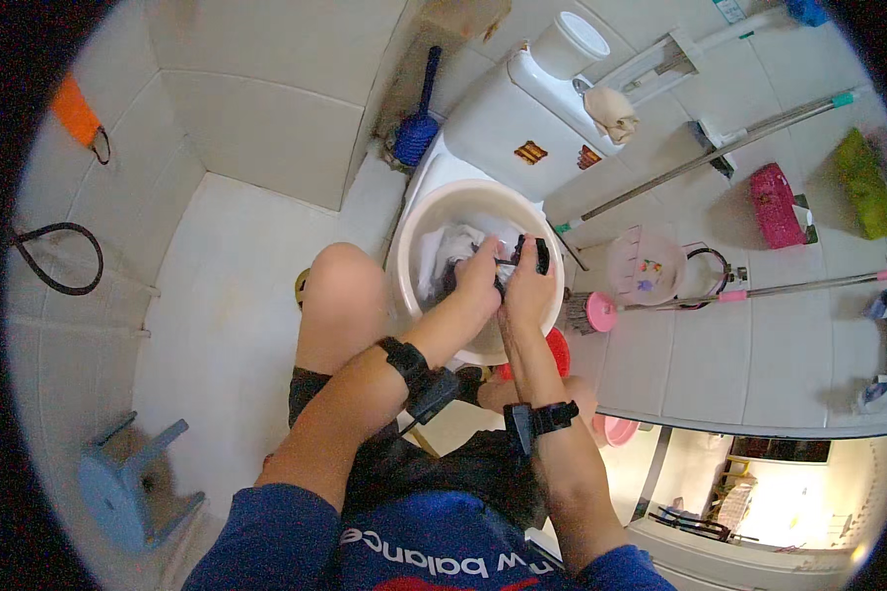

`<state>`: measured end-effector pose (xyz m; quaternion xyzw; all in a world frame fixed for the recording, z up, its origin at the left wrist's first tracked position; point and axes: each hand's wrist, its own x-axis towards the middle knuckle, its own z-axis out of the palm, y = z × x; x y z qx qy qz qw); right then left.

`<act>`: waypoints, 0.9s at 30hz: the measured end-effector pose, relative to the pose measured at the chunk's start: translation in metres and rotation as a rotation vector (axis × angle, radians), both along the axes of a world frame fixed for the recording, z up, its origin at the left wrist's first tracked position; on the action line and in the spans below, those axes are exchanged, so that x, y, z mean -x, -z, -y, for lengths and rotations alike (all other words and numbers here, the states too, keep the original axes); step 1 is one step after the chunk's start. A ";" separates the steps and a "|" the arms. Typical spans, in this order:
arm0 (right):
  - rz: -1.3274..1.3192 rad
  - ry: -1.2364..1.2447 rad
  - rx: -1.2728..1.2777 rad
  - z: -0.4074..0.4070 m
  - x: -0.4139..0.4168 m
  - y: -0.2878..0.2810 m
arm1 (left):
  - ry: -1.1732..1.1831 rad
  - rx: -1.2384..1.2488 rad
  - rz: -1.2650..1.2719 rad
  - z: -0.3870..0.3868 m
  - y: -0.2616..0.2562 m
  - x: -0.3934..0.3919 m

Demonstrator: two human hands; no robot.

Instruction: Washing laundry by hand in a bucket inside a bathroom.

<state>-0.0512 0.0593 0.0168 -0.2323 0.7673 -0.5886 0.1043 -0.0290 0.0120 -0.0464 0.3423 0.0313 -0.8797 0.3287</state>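
A cream plastic basin (406, 284) stands before me, with wet white cloth (454, 244) and some dark material in it. Both hands are close together over the basin. My left hand (480, 277) has its fingers closed around a dark, cloth-like piece, mostly hidden by the hand. Beside it, my right hand (526, 292) grips a small black object (538, 255) whose kind I cannot make out. A bit of white fabric shows between the hands. Each forearm wears a black strap with a small device.
Beyond the basin is a white toilet (503, 125), with a blue toilet brush (415, 137) beside it. A red container (559, 353) sits partly under the basin. Long-handled tools, including a pink-topped brush (601, 312), line the right wall. A blue stool (118, 495) lies on its side at lower left.
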 end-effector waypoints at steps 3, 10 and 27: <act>0.015 -0.006 -0.065 0.003 -0.008 -0.006 | 0.025 -0.007 0.082 0.009 0.000 0.001; 0.395 -0.028 0.188 -0.012 0.006 -0.022 | 0.195 -0.083 -0.312 0.012 -0.031 -0.023; 0.951 -0.346 -0.181 -0.057 0.058 -0.003 | 0.436 0.720 0.347 0.005 -0.027 -0.027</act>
